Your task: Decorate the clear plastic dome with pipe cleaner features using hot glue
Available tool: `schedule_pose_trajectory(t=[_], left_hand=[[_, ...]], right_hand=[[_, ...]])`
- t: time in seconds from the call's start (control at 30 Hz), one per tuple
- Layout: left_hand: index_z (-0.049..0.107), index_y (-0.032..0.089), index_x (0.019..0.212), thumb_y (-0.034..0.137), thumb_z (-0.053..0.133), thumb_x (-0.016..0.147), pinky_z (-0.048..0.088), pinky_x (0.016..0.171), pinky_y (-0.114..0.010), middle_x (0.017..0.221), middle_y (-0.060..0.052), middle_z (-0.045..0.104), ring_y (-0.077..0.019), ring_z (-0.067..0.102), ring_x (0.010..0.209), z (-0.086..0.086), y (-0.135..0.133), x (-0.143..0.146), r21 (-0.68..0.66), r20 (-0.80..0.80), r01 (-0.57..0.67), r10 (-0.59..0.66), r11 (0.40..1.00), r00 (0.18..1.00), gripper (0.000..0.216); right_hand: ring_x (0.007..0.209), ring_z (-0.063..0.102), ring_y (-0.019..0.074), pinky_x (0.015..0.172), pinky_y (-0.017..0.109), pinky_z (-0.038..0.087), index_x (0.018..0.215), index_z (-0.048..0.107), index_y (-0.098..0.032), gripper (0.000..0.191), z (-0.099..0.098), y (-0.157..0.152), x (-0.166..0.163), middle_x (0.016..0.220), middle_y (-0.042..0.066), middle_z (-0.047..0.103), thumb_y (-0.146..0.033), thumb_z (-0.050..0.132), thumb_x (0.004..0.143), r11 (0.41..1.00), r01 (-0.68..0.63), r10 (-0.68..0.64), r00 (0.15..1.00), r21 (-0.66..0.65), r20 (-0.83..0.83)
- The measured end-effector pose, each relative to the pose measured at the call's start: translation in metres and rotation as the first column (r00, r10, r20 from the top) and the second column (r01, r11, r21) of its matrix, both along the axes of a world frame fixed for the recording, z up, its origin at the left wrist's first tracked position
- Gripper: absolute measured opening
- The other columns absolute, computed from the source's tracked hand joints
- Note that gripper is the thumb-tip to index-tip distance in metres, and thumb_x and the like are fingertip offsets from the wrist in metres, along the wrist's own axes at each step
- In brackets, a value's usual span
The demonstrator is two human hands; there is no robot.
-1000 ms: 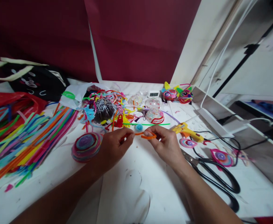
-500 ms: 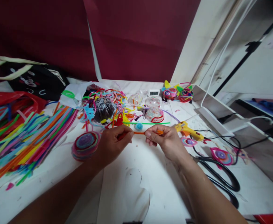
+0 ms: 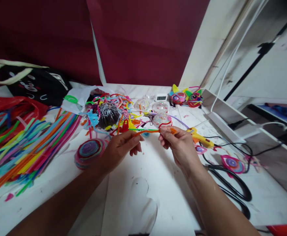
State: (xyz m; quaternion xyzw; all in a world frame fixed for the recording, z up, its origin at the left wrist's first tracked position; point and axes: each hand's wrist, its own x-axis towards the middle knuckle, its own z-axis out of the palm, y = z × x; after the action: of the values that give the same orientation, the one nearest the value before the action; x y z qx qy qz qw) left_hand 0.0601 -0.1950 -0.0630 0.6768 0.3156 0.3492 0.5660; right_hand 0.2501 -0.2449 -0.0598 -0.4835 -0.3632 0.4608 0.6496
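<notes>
An orange pipe cleaner (image 3: 148, 131) stretches between my hands above the white table. My right hand (image 3: 180, 142) pinches it between thumb and fingertips, and a short orange end shows past the thumb. At the other end my left hand (image 3: 121, 147) has its thumb and forefinger closed around the pipe cleaner, whose tip there is hidden; its lower fingers are loosely curled. A light blue coil (image 3: 145, 134) lies just behind the pipe cleaner. Beside my left wrist sits a round piece of coiled coloured pipe cleaners (image 3: 90, 150). A green pipe cleaner (image 3: 169, 129) runs behind my right fingers.
Loose pipe cleaners (image 3: 32, 147) cover the left side. Behind my hands are a tangled colourful heap (image 3: 116, 101), clear domes (image 3: 160, 107) and a small clock (image 3: 161, 98). A yellow glue gun (image 3: 201, 138), its cable and black-handled scissors (image 3: 234, 183) lie at right.
My right hand has risen slightly, and more of the orange pipe cleaner now shows between my hands. The left hand's lower fingers have come into view below its thumb.
</notes>
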Motion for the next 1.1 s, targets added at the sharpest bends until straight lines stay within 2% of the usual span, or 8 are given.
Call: schedule_pose_trajectory(t=[0.17, 0.3, 0.4, 0.5, 0.63, 0.8, 0.9, 1.1], left_hand=[[0.067, 0.015, 0.089, 0.035, 0.055, 0.089, 0.043, 0.056, -0.024, 0.067, -0.002, 0.065, -0.0121, 0.056, 0.059, -0.001, -0.002, 0.002, -0.111, 0.094, 0.040, -0.030, 0.993, 0.995, 0.023], [0.066, 0.016, 0.091, 0.033, 0.055, 0.090, 0.043, 0.057, -0.023, 0.067, -0.002, 0.066, -0.0117, 0.057, 0.061, -0.004, -0.004, 0.004, -0.130, 0.127, 0.078, -0.061, 0.988, 0.990, 0.020], [0.065, 0.015, 0.092, 0.033, 0.054, 0.091, 0.043, 0.056, -0.023, 0.067, -0.001, 0.066, -0.0113, 0.058, 0.061, -0.005, -0.006, 0.006, -0.120, 0.123, 0.099, -0.084, 0.988, 0.989, 0.021], [0.064, 0.015, 0.090, 0.036, 0.055, 0.091, 0.043, 0.055, -0.023, 0.066, -0.001, 0.066, -0.0113, 0.058, 0.060, -0.007, -0.007, 0.008, -0.120, 0.104, 0.131, -0.118, 0.984, 0.988, 0.022], [0.063, 0.015, 0.090, 0.041, 0.055, 0.090, 0.039, 0.047, -0.021, 0.066, -0.001, 0.066, -0.0105, 0.057, 0.054, -0.008, -0.008, 0.008, -0.146, 0.058, 0.160, -0.153, 0.976, 0.987, 0.027], [0.063, 0.015, 0.097, 0.043, 0.054, 0.091, 0.040, 0.046, -0.019, 0.072, -0.004, 0.067, -0.0112, 0.059, 0.059, -0.005, -0.009, 0.007, -0.206, 0.027, 0.204, -0.203, 0.957, 0.979, 0.031], [0.061, 0.015, 0.099, 0.044, 0.056, 0.089, 0.039, 0.042, -0.018, 0.071, -0.003, 0.067, -0.0108, 0.059, 0.054, -0.003, -0.009, 0.004, -0.241, 0.012, 0.208, -0.211, 0.948, 0.977, 0.032], [0.061, 0.015, 0.089, 0.039, 0.056, 0.089, 0.026, 0.035, -0.014, 0.055, 0.003, 0.059, -0.0040, 0.040, 0.038, 0.003, -0.010, -0.011, -0.274, -0.081, 0.071, -0.096, 0.959, 0.992, 0.025]], right_hand=[[0.047, 0.047, 0.0083, 0.043, 0.021, 0.034, 0.069, 0.067, -0.016, 0.023, 0.005, 0.000, -0.002, 0.058, 0.000, 0.063, -0.035, 0.078, 0.065, 0.999, 0.032, -0.033, 0.994, -0.018, -0.100], [0.047, 0.046, 0.0083, 0.041, 0.021, 0.030, 0.064, 0.066, -0.015, 0.029, 0.004, -0.001, -0.009, 0.060, 0.002, 0.063, -0.040, 0.080, 0.063, 0.991, -0.100, 0.082, 0.978, -0.089, -0.190], [0.046, 0.044, 0.0075, 0.042, 0.022, 0.028, 0.059, 0.065, -0.014, 0.034, 0.000, -0.003, -0.017, 0.056, 0.000, 0.059, -0.044, 0.080, 0.064, 0.969, -0.214, 0.191, 0.966, -0.127, -0.171], [0.045, 0.039, 0.0071, 0.044, 0.023, 0.027, 0.063, 0.067, -0.014, 0.032, -0.004, -0.005, -0.024, 0.050, -0.003, 0.052, -0.044, 0.079, 0.066, 0.960, -0.253, 0.235, 0.961, -0.121, -0.147], [0.045, 0.037, 0.0066, 0.046, 0.023, 0.026, 0.061, 0.066, -0.014, 0.032, -0.005, -0.005, -0.025, 0.052, -0.003, 0.053, -0.043, 0.080, 0.064, 0.967, -0.233, 0.217, 0.965, -0.105, -0.147], [0.045, 0.039, 0.0071, 0.045, 0.022, 0.029, 0.056, 0.062, -0.015, 0.032, -0.003, 0.000, -0.019, 0.049, -0.003, 0.053, -0.040, 0.081, 0.062, 0.976, -0.182, 0.162, 0.973, -0.117, -0.165], [0.045, 0.041, 0.0070, 0.044, 0.022, 0.029, 0.055, 0.060, -0.015, 0.032, 0.001, 0.006, -0.018, 0.051, -0.002, 0.055, -0.038, 0.081, 0.061, 0.980, -0.162, 0.143, 0.977, -0.112, -0.161], [0.042, 0.042, 0.0074, 0.043, 0.022, 0.030, 0.050, 0.056, -0.016, 0.030, 0.011, 0.022, -0.027, 0.046, -0.003, 0.053, -0.033, 0.079, 0.059, 0.986, -0.153, 0.147, 0.986, -0.072, -0.083]])
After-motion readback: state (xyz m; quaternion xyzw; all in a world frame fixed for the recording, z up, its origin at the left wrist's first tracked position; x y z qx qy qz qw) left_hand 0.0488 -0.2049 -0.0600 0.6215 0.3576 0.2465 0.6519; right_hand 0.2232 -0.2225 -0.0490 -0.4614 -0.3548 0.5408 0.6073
